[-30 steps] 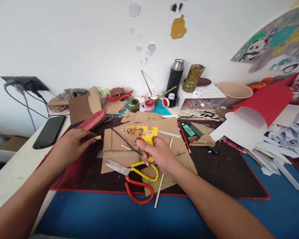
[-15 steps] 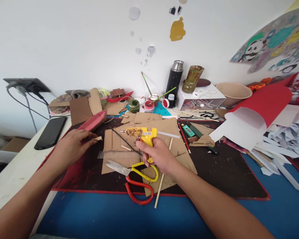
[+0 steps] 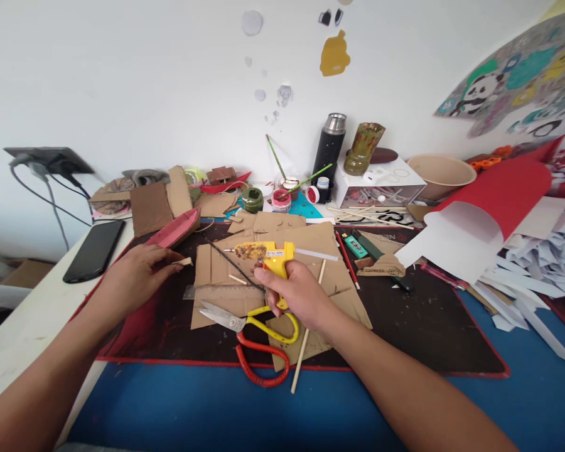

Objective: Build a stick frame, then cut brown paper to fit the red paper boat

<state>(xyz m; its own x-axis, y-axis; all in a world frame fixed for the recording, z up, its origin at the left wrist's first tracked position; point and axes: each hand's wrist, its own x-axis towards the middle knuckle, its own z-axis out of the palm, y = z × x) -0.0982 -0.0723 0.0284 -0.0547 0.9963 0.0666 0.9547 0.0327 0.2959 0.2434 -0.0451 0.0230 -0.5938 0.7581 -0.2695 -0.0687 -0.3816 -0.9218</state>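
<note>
My right hand [image 3: 299, 292] is closed around the handle of a yellow glue gun [image 3: 275, 252], whose nozzle points left and whose clear glue stick sticks out behind. My left hand [image 3: 144, 273] pinches a small light wooden piece [image 3: 185, 261] between its fingertips. Just behind that hand lies a pink and brown boat shape [image 3: 176, 229]. Beneath the glue gun are cardboard sheets [image 3: 216, 304] and a clear ruler [image 3: 207, 292]. Scissors [image 3: 235, 322] with yellow and red handles lie open below it, beside a thin wooden stick [image 3: 301, 361].
A black phone [image 3: 94, 251] lies at the left. Along the back stand paint jars [image 3: 253, 199], a black flask [image 3: 328, 147] and a white box [image 3: 381, 182]. A teal lighter [image 3: 356, 247], a red pencil [image 3: 348, 260], a red paper roll [image 3: 503, 188] and paper strips are at the right.
The glue gun and my right hand have shifted very slightly left. My left hand keeps its pinch on the small piece.
</note>
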